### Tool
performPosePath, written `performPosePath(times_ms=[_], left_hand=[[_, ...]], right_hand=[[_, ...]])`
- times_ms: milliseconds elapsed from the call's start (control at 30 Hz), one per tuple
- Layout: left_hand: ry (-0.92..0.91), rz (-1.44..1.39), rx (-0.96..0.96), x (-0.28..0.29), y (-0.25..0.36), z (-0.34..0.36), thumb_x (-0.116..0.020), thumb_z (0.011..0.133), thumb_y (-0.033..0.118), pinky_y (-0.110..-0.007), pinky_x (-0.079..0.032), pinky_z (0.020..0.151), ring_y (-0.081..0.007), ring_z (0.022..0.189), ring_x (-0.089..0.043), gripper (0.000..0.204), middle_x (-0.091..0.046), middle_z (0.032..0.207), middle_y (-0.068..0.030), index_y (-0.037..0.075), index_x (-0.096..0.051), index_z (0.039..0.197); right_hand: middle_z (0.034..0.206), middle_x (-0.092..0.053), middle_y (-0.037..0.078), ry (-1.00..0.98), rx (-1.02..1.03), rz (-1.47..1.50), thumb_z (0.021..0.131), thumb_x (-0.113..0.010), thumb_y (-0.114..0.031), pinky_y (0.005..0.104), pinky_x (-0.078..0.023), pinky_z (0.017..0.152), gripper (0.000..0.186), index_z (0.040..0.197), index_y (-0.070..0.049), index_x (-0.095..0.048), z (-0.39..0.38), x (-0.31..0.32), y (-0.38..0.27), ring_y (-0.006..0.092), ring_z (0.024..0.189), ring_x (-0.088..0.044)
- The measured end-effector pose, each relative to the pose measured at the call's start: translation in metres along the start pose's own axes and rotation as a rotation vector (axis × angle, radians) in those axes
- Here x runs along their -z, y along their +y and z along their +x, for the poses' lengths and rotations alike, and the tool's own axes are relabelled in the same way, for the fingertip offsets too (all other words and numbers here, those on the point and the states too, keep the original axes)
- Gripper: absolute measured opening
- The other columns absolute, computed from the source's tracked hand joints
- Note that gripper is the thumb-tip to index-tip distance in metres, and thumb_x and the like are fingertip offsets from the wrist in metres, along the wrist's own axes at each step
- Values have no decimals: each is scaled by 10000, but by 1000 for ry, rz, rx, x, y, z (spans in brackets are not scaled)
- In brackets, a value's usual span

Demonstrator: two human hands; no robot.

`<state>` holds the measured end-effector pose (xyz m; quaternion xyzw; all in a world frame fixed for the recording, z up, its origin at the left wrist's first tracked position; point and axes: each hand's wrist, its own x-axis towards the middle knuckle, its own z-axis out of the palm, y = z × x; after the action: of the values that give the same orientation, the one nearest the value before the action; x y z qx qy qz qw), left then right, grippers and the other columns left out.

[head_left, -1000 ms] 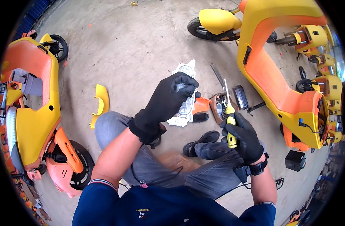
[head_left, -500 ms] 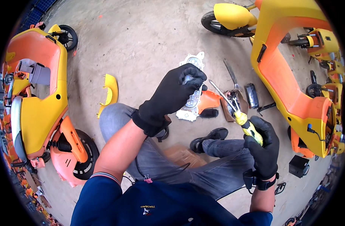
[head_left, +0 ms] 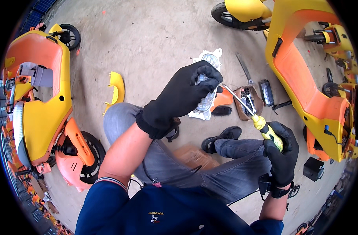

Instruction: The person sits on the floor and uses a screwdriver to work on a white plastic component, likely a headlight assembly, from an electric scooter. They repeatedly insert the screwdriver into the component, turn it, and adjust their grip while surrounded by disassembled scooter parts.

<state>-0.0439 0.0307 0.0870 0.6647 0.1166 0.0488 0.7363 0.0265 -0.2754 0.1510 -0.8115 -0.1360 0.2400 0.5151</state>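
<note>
My right hand (head_left: pixel 281 153), in a black glove, is closed around the yellow-and-black handle of a screwdriver (head_left: pixel 259 120). Its metal shaft points up and left, and the tip is at the fingertips of my left hand (head_left: pixel 192 86). That black-gloved hand is closed, thumb and fingers drawn together; whatever they pinch is too small or hidden to name. Behind it is a white lamp unit (head_left: pixel 214 59) with clear lenses, partly covered by the hand. I cannot tell whether the left hand touches the lamp.
An open box of small parts (head_left: pixel 241 111) sits near an orange piece (head_left: pixel 223 97) and a black-framed lamp (head_left: pixel 266 93). Yellow-orange scooter bodies stand left (head_left: pixel 46 113) and right (head_left: pixel 296 78). A curved yellow panel (head_left: pixel 116 88) lies on the floor; cardboard (head_left: pixel 192 155) lies between my legs.
The screwdriver tip has come closer to my left fingertips and now meets them. Both hands have shifted a little to the right, and the whole view has moved slightly.
</note>
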Motion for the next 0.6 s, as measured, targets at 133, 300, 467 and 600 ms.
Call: performPosePath(times_ms=[133, 300, 467, 600], left_hand=[[12, 8, -57, -4, -2, -1, -615, 932, 100, -289, -517, 799, -129, 863, -675, 132, -706, 919, -77, 2, -628, 1020], [0, 19, -70, -3, -4, -1, -623, 926, 86, -293, -517, 802, -128, 868, -669, 137, -704, 919, -77, 1, -636, 1033], [14, 52, -62, -5, -5, 0, -640, 916, 87, -297, -518, 805, -127, 860, -661, 152, -702, 924, -74, 6, -646, 1045], [12, 82, -39, -4, -6, -1, -653, 908, 86, -294, -516, 837, -131, 896, -652, 172, -701, 969, -77, 3, -656, 1058]], right_hand=[[1193, -653, 150, -10, 7, -17, 772, -694, 8, 341, -511, 947, 432, 1198, 31, -622, -1, 0, -1, 218, 1072, -637], [1196, -652, 154, -18, -3, -12, 782, -695, 5, 339, -510, 948, 429, 1203, 29, -619, -1, 1, 2, 219, 1074, -637], [1200, -650, 154, -17, -14, -2, 785, -694, 3, 339, -509, 950, 429, 1206, 28, -618, -2, 1, 2, 223, 1078, -637], [1197, -649, 153, -24, -13, -6, 778, -689, 7, 345, -506, 956, 431, 1203, 26, -622, -1, 1, 1, 229, 1082, -636]])
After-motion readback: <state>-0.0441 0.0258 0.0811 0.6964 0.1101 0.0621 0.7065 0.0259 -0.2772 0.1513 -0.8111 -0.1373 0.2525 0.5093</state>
